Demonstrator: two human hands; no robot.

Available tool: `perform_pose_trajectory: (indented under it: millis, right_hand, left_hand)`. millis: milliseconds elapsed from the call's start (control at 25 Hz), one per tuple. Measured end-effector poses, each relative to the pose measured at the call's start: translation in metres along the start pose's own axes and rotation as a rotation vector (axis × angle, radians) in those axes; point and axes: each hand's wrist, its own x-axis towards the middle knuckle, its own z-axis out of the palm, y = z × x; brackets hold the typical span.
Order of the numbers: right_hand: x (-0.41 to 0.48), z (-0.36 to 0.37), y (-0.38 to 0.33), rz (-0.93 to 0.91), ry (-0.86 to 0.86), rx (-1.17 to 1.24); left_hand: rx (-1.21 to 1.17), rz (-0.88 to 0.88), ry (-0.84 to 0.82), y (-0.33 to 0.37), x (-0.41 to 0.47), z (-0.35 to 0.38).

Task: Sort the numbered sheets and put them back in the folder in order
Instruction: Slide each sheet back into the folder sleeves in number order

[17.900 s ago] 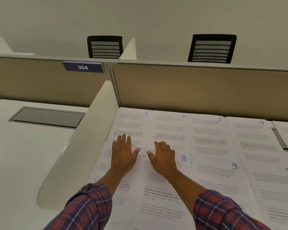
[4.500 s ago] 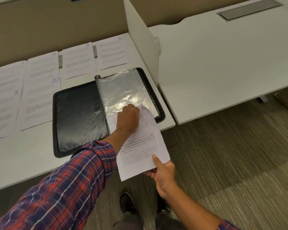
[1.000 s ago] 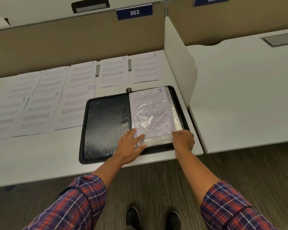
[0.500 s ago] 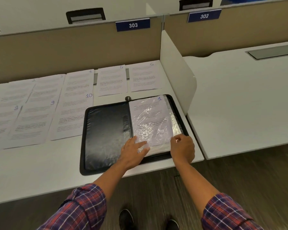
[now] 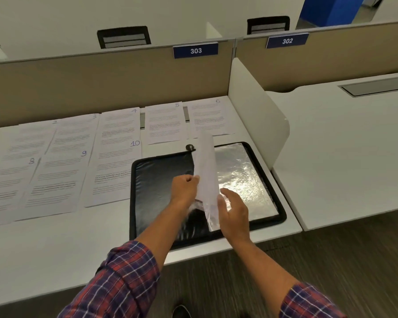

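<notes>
Left grip (image 5: 185,188) pinches the free edge of the filled sleeve (image 5: 206,171), which stands on edge above the spine of the open folder (image 5: 156,187), probably to flip it leftward and bare the next empty sleeve (image 5: 241,177). Right grip (image 5: 233,212), loosely open and holding nothing, steadies its lower edge. Unfiled numbered sheets (image 5: 115,171) line the worktop (image 5: 55,244).
</notes>
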Motion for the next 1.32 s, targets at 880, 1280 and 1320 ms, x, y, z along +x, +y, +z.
perform_pose_trajectory:
  millis: [880, 1280, 1320]
  right_hand:
    - [0.003, 0.031, 0.059, 0.055, -0.403, -0.923]
    - [0.001, 0.031, 0.068, 0.005, -0.37, -0.923]
    - [0.0, 0.03, 0.067, -0.004, -0.362, -0.935]
  left_hand:
    - [-0.317, -0.399, -0.191, -0.119, -0.022, -0.165]
    - [-0.144, -0.335, -0.127, -0.133, -0.04, -0.181]
    - [-0.13, -0.327, -0.117, -0.133, -0.042, -0.18]
